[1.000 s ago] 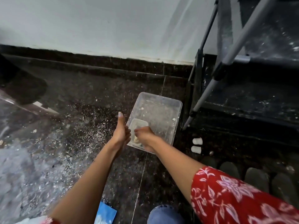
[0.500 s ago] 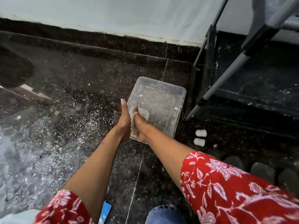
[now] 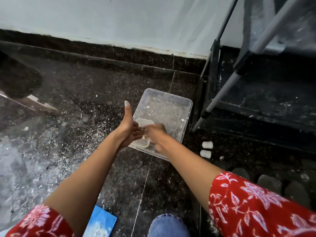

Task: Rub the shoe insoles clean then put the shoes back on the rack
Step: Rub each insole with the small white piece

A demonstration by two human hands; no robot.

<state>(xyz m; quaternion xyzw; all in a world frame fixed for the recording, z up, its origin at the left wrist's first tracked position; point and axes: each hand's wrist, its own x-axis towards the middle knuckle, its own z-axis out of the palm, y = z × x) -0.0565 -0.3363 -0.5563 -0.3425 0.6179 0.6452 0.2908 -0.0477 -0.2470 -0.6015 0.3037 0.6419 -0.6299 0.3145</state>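
A clear plastic tub with water in it stands on the dark speckled floor. Both my hands are over its near left corner. My right hand grips a pale wet cloth that hangs down into the tub. My left hand is beside it, thumb pointing up, palm turned to the right hand and fingers reaching to the cloth. Dark shoes sit in a row on the floor at the lower right. The black shoe rack with grey tubes stands at the right.
Two small white caps lie on the floor between the tub and the rack. Wet, white-flecked floor spreads to the left. A blue flat object and a blue slipper toe are at the bottom edge. The wall runs along the back.
Both hands were squeezed together on the cloth half a second ago. Now the left hand has loosened with its palm showing, and the cloth has dropped lower into the tub.
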